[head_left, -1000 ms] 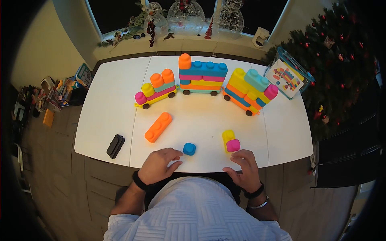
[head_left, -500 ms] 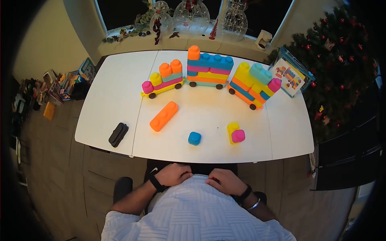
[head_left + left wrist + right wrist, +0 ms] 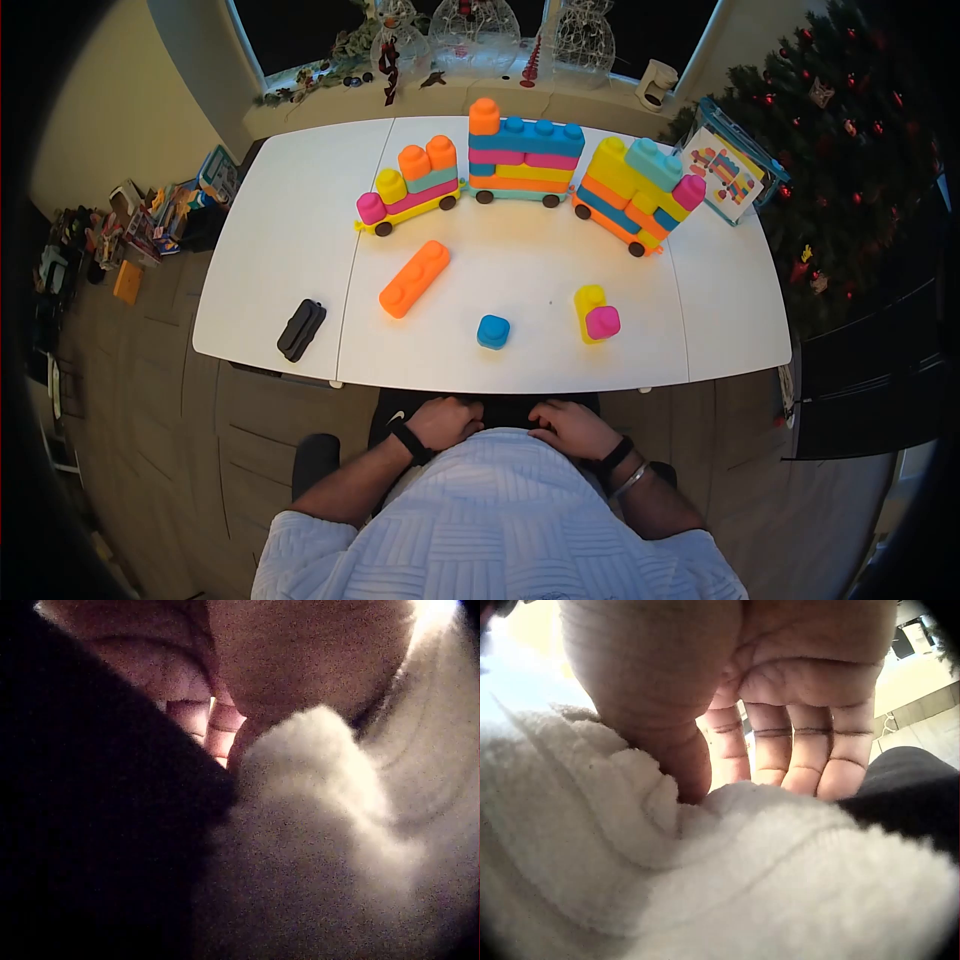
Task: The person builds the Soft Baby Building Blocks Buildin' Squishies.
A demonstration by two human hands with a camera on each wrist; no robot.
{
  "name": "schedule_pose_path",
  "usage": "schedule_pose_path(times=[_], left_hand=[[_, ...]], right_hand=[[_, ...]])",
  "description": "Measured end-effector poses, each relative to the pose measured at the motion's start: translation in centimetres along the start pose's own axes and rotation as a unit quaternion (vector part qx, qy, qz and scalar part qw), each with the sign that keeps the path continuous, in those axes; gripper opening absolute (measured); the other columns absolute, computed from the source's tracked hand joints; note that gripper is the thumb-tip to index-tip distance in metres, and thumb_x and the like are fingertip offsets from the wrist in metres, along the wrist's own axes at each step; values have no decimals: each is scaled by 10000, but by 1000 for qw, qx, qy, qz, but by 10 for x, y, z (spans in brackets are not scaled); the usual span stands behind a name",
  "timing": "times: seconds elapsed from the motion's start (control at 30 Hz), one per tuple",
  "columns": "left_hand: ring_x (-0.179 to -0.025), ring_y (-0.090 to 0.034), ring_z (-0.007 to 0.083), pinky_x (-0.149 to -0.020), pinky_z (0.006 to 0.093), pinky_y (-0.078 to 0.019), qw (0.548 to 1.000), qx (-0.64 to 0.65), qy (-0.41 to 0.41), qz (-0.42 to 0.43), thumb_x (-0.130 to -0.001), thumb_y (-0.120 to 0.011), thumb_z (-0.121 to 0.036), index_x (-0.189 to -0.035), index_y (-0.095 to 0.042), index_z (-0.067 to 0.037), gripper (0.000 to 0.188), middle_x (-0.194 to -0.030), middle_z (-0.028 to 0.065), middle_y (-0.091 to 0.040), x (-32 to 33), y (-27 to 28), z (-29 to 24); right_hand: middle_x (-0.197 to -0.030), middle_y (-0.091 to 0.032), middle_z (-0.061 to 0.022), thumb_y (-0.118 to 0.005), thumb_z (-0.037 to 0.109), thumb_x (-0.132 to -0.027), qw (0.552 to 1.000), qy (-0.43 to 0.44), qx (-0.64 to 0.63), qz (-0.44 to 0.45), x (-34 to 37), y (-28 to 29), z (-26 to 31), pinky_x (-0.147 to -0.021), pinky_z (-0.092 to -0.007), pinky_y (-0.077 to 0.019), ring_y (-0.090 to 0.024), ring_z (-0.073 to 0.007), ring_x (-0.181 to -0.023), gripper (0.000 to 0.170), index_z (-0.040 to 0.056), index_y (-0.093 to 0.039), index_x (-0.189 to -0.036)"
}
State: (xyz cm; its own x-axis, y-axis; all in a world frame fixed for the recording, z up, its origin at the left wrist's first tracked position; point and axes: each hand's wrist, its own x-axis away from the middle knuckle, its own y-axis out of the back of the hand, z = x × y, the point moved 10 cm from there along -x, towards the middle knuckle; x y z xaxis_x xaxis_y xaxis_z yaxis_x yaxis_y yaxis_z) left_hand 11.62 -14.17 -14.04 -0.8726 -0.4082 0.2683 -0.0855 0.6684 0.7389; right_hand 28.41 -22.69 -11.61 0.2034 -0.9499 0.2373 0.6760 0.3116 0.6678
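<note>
Both hands rest in the person's lap below the table's near edge. In the head view the left hand (image 3: 445,422) lies by the hem of the white shirt (image 3: 490,520), fingers loosely bent, holding nothing. The right hand (image 3: 575,430) lies opposite; its thumb and loosely curved fingers touch shirt cloth (image 3: 735,840) in the right wrist view. Most left fingertips are hidden in the dark left wrist view. Nearest on the table are a blue toy block (image 3: 493,332), a pink block (image 3: 603,322) overlapping a yellow block (image 3: 590,295), and a long orange block (image 3: 415,278).
Three block-built wagons stand in an arc: a low one (image 3: 430,183) left, a tall one (image 3: 525,158) centre, another (image 3: 610,200) right. A black case (image 3: 301,330) lies on the white table (image 3: 270,230). A picture-fronted bag (image 3: 725,170) stands at the back right beside a Christmas tree (image 3: 830,180).
Both hands have drawn back from beside the blue and pink blocks, off the table, down to the lap. The blocks and wagons stay in place while the head view shifts.
</note>
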Motion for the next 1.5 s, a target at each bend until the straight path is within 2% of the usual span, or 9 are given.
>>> schedule_pose_path(times=[0.5, 0.77, 1.5], left_hand=[[-780, -746, 430, -731, 547, -591, 1000, 16, -6, 6, -1005, -696, -246, -1042, -721, -91, 162, -807, 214, -746, 1, 0, -9], [-851, -751, 421, -765, 542, -596, 1000, 16, -26, 0, -1003, -709, -234, -1062, -693, -85, 161, -914, 178, -770, 2, -4, -9], [-853, -756, 414, -766, 537, -602, 1000, 7, -14, 12, -1004, -695, -222, -1068, -695, -84, 152, -941, 169, -784, 2, -6, -7]], right_hand=[[-1079, -748, -193, -781, 376, -1001, 1000, -10, -1, 23, 4, -7, -4, -844, -477, -620, -759, -381, -984, 398, 71, -673, -1232], [-1090, -748, -208, -781, 394, -1003, 999, -13, -14, 31, 5, -7, -2, -842, -479, -623, -762, -390, -984, 425, 67, -669, -1251], [-1107, -757, -212, -783, 404, -999, 999, -26, -10, 46, 4, -8, -4, -863, -477, -624, -764, -393, -1002, 455, 60, -674, -1275]])
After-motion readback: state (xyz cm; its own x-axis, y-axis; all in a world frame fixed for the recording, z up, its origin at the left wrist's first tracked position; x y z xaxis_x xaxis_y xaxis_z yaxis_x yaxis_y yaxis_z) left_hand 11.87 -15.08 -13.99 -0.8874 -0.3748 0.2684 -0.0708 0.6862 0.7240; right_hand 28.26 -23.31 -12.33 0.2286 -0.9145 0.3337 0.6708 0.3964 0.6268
